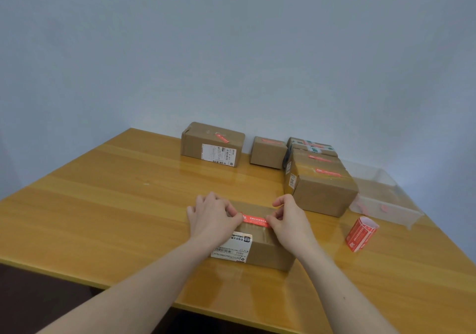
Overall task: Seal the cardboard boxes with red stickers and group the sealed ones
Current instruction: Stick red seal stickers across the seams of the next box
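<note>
A brown cardboard box (265, 250) with a white shipping label lies near the table's front edge. A red sticker (255, 220) stretches across its top. My left hand (213, 215) pinches the sticker's left end and my right hand (289, 220) pinches its right end. Along the back stand boxes that carry red stickers: a large one (212, 144) at the left, a smaller one (268, 153) beside it, and a stack (319, 181) at the right. A roll of red stickers (360, 233) stands to the right of my right hand.
A clear plastic tray (383, 197) sits at the right, behind the sticker roll and beside the stack. The yellow wooden table (103, 205) reaches a grey wall at the back. Its front edge runs diagonally under my forearms.
</note>
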